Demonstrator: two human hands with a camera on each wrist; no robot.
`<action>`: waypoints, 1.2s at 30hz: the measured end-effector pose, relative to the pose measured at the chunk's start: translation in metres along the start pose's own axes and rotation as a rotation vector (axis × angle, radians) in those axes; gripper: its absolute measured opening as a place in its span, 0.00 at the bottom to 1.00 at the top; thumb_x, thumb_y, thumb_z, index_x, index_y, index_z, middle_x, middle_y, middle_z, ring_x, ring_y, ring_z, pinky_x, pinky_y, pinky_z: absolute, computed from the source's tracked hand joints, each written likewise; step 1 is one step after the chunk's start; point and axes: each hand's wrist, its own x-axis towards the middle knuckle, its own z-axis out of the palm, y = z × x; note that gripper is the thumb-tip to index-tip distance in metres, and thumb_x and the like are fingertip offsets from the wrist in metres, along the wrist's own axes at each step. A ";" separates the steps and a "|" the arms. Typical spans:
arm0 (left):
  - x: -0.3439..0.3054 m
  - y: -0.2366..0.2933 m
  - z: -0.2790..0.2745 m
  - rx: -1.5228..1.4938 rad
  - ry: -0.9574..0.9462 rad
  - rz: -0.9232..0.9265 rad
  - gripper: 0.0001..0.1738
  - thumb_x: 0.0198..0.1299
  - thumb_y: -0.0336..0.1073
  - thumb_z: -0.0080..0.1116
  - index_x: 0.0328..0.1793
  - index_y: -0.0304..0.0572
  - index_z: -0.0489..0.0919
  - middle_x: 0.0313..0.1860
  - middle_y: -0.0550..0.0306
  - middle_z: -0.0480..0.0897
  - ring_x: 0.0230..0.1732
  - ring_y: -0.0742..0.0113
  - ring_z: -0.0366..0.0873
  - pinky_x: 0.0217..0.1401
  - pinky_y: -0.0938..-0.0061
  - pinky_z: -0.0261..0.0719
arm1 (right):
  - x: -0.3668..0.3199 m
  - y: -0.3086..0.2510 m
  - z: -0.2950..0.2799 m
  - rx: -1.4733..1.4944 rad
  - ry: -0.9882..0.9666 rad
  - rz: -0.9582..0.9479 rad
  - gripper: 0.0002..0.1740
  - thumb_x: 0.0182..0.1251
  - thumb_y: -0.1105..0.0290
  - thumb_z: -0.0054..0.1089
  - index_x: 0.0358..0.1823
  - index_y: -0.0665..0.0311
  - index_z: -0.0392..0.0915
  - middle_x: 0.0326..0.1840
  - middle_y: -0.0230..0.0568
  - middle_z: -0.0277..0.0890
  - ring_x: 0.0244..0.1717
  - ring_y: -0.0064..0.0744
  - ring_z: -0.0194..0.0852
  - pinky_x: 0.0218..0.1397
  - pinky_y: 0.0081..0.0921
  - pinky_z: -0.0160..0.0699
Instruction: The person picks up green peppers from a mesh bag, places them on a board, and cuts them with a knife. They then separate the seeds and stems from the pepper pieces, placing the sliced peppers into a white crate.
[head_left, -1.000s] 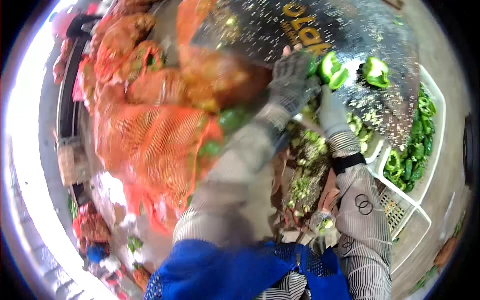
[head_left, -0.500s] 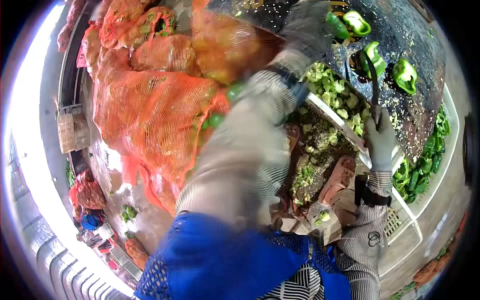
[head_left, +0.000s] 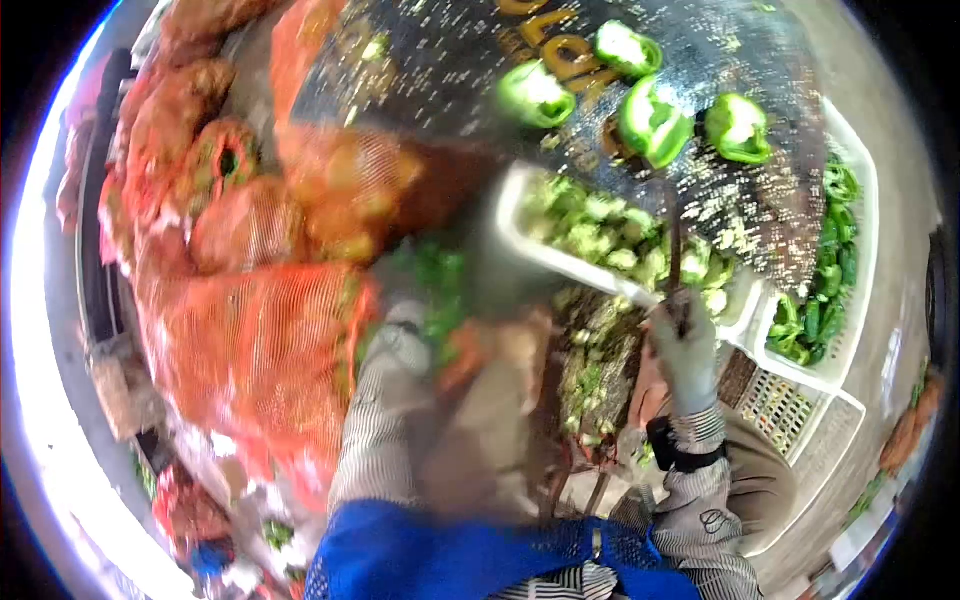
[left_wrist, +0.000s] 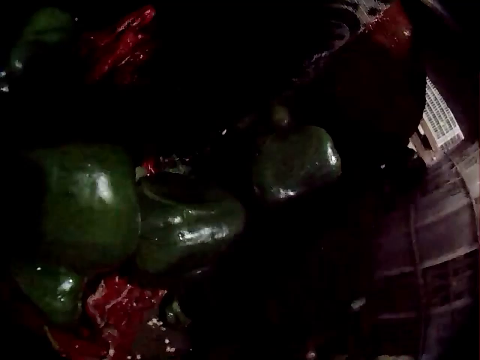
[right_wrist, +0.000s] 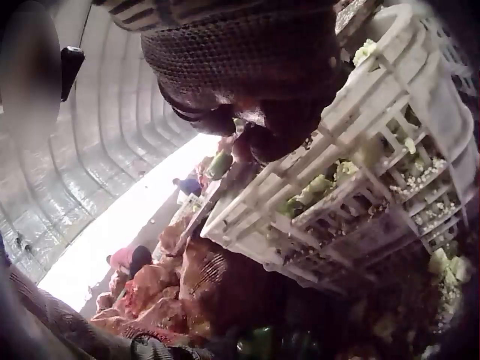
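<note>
Midway: right hand, fingers wrapped round knife; left hand among whole peppers, grip impossible to tell. Halved peppers dot tabletop; sacks bulging, plenty left.

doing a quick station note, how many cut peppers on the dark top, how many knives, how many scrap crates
cut peppers: 4
knife, in the right hand: 1
scrap crate: 1
total: 6

Surroundings: sacks and cut produce.
Orange mesh sacks left; halved peppers on dark table; white crate right.
</note>
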 end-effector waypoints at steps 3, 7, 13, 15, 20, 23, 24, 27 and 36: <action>0.024 -0.006 0.005 0.312 -0.190 0.113 0.48 0.55 0.48 0.67 0.80 0.51 0.56 0.59 0.38 0.76 0.55 0.41 0.79 0.59 0.51 0.78 | 0.007 -0.038 0.004 -0.051 -0.104 -0.106 0.15 0.66 0.71 0.63 0.49 0.69 0.72 0.28 0.42 0.80 0.23 0.28 0.78 0.24 0.24 0.75; -0.055 0.003 -0.038 0.112 0.066 0.117 0.61 0.44 0.50 0.77 0.81 0.47 0.50 0.65 0.33 0.71 0.62 0.42 0.75 0.64 0.57 0.75 | 0.018 -0.046 0.014 -0.164 -0.039 -0.221 0.14 0.66 0.65 0.60 0.44 0.67 0.70 0.25 0.44 0.76 0.22 0.34 0.73 0.26 0.34 0.72; -0.147 0.054 -0.123 -0.481 0.479 0.761 0.69 0.36 0.42 0.84 0.80 0.37 0.46 0.70 0.39 0.66 0.70 0.46 0.67 0.71 0.61 0.71 | 0.070 -0.046 -0.009 -0.089 -0.026 -0.020 0.16 0.63 0.64 0.62 0.44 0.68 0.73 0.30 0.47 0.77 0.25 0.31 0.72 0.30 0.30 0.73; -0.144 0.111 -0.139 -0.627 0.411 0.948 0.68 0.37 0.41 0.84 0.80 0.37 0.47 0.71 0.40 0.64 0.71 0.47 0.67 0.71 0.60 0.71 | 0.074 -0.049 -0.020 -0.159 -0.006 -0.112 0.18 0.62 0.62 0.64 0.44 0.69 0.73 0.31 0.46 0.77 0.26 0.31 0.72 0.32 0.30 0.73; -0.118 0.206 -0.128 -0.453 0.534 1.129 0.64 0.33 0.40 0.85 0.76 0.39 0.55 0.67 0.43 0.66 0.69 0.51 0.67 0.72 0.62 0.70 | 0.040 -0.089 -0.052 0.132 -0.008 -0.245 0.14 0.64 0.64 0.58 0.39 0.69 0.70 0.26 0.45 0.74 0.26 0.33 0.70 0.33 0.34 0.70; -0.118 0.208 -0.133 -0.618 0.288 1.030 0.65 0.33 0.38 0.84 0.77 0.41 0.52 0.68 0.43 0.64 0.69 0.49 0.67 0.72 0.61 0.70 | 0.025 -0.098 -0.067 0.043 -0.062 -0.253 0.14 0.64 0.66 0.58 0.41 0.70 0.71 0.26 0.47 0.74 0.26 0.35 0.71 0.33 0.35 0.70; -0.120 0.207 -0.134 -0.646 0.210 0.982 0.66 0.33 0.38 0.84 0.77 0.41 0.51 0.69 0.43 0.63 0.69 0.49 0.66 0.73 0.61 0.69 | 0.023 -0.097 -0.068 0.026 -0.113 -0.231 0.14 0.64 0.66 0.58 0.41 0.70 0.71 0.26 0.48 0.74 0.26 0.36 0.71 0.33 0.35 0.70; -0.117 0.206 -0.126 -0.534 0.344 1.053 0.65 0.34 0.38 0.84 0.77 0.41 0.51 0.69 0.43 0.63 0.70 0.49 0.65 0.73 0.60 0.69 | 0.020 -0.104 -0.071 -0.049 -0.131 -0.326 0.13 0.64 0.65 0.57 0.41 0.70 0.71 0.26 0.50 0.74 0.28 0.41 0.72 0.34 0.36 0.69; -0.116 0.209 -0.118 -0.472 0.493 1.064 0.68 0.34 0.41 0.84 0.79 0.40 0.49 0.70 0.41 0.62 0.71 0.46 0.64 0.74 0.61 0.67 | 0.026 -0.132 -0.077 -0.372 -0.200 -0.229 0.16 0.65 0.63 0.57 0.42 0.71 0.72 0.37 0.61 0.77 0.43 0.60 0.78 0.50 0.50 0.73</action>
